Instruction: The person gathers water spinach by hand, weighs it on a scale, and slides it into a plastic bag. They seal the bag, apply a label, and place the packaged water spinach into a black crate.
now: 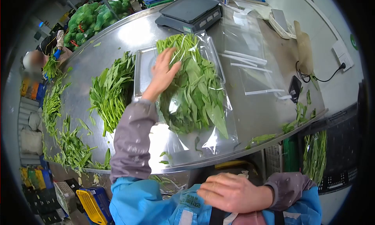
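Note:
A clear plastic bag (218, 119) filled with long-leaved green vegetables (191, 84) lies partly over a metal tray (142, 74), stems at the far end and leaves toward me. My left hand (162, 70) rests on the bag's upper left side, thumb and fingers apart. My right hand (234, 191) hovers in front of my blue apron, away from the table. Its fingers are fairly straight and close together; nothing shows in it, though its palm is hidden. Left of the tray is a loose bunch of the same greens (113, 90).
A digital scale (191, 12) stands behind the tray. Clear bags with white strips (254, 64) and a phone (295, 89) lie to the right. Loose greens (72, 147) line the left edge. At far left, a blue-gloved person (54, 55) holds greens.

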Demonstrator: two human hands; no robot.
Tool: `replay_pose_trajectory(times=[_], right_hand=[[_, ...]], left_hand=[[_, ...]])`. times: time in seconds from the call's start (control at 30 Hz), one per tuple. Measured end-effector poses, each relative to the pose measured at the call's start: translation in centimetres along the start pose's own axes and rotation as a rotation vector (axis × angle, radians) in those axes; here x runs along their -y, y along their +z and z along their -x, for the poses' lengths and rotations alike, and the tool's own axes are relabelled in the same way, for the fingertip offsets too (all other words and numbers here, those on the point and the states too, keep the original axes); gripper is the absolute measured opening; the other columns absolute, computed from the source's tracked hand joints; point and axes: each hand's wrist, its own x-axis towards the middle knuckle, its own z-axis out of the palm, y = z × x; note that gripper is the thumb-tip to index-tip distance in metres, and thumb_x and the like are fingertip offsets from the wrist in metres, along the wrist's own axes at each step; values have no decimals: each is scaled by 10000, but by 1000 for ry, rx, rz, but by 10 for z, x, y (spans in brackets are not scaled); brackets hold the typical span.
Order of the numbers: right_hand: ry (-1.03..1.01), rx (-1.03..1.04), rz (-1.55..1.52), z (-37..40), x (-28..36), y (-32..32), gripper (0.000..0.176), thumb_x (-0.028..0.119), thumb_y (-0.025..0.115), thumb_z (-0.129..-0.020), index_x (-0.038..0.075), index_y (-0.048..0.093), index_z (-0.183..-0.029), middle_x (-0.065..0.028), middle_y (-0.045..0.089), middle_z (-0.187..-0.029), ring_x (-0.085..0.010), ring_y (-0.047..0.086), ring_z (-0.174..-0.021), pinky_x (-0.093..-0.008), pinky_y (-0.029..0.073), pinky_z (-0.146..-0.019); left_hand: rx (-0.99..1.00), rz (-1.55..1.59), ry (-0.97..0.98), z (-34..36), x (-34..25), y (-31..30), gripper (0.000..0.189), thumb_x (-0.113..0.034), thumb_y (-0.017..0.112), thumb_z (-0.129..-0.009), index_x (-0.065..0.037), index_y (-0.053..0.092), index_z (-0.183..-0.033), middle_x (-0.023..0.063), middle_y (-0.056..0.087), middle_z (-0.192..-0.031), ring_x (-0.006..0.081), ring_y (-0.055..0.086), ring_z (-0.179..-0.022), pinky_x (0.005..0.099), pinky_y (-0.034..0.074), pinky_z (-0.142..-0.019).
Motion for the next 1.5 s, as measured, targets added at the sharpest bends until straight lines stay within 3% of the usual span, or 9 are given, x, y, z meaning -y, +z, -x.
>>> replay_pose_trajectory(times=[0.1,0.3,0.4,0.5,0.7,1.13,1.23,1.4,1.5], right_hand=[[100,-46,-24,10,-17,6,275,124,641,-700,-2,583,-938,-100,591,-903,-228,573,-864,-300,483,-755],[282,34,-308,29,-51,35,276,105,608,-777,-28,549,-1012,-137,584,-973,-298,548,-937,-364,464,-791],[249,-102,-211,31,-65,64,284,77,593,-781,-35,539,-1036,-150,571,-1005,-300,537,-975,-361,459,-810],[250,-141,-181,25,-66,86,336,20,605,-739,-44,535,-1061,-162,544,-1076,-310,524,-1008,-368,451,-844],[226,-211,77,7,-74,121,344,17,536,-739,-57,517,-1074,-165,515,-1106,-313,500,-1044,-377,435,-855],[632,-368,477,-39,-59,146,625,33,636,-654,-72,397,-1222,-193,367,-1303,-332,466,-1028,-392,385,-824],[719,-386,427,-46,-66,148,624,24,624,-683,-59,372,-1248,-186,351,-1320,-310,508,-939,-371,425,-785],[917,-580,23,-58,-83,147,715,177,635,-767,-18,247,-1335,-215,346,-1315,-374,424,-1161,-393,422,-880],[989,-640,-117,-68,-88,147,826,220,688,-733,3,197,-1360,-218,403,-1240,-360,480,-1062,-396,421,-855]], left_hand=[[-304,268,-55,72,-15,-20,630,-248,564,-831,-31,285,-1351,207,260,-1392,295,227,-1316,337,181,-1067],[-120,829,-627,229,-73,15,988,-63,701,-695,-111,26,-1415,213,180,-1395,316,302,-1254,421,334,-986],[-161,934,-750,252,-97,32,830,-7,657,-743,-69,132,-1383,166,509,-1107,219,560,-935,305,475,-773],[-191,796,-692,265,-82,43,564,2,629,-774,-7,350,-1264,50,582,-790,104,562,-701,220,451,-638],[-90,649,-696,267,-74,38,65,-21,634,-781,1,582,-813,-17,544,-629,53,502,-594,196,397,-545],[204,415,-350,258,-43,17,186,-99,687,-745,10,550,-682,54,536,-552,105,492,-513,261,404,-498],[227,436,-308,259,-38,20,204,-119,683,-752,12,544,-682,72,532,-560,136,494,-509,277,406,-505],[253,425,-186,269,-24,25,189,-130,625,-791,11,539,-701,116,533,-586,239,518,-525,315,414,-531],[283,470,-98,275,-17,25,129,-114,567,-815,14,553,-819,134,547,-621,314,538,-570,344,418,-568]])
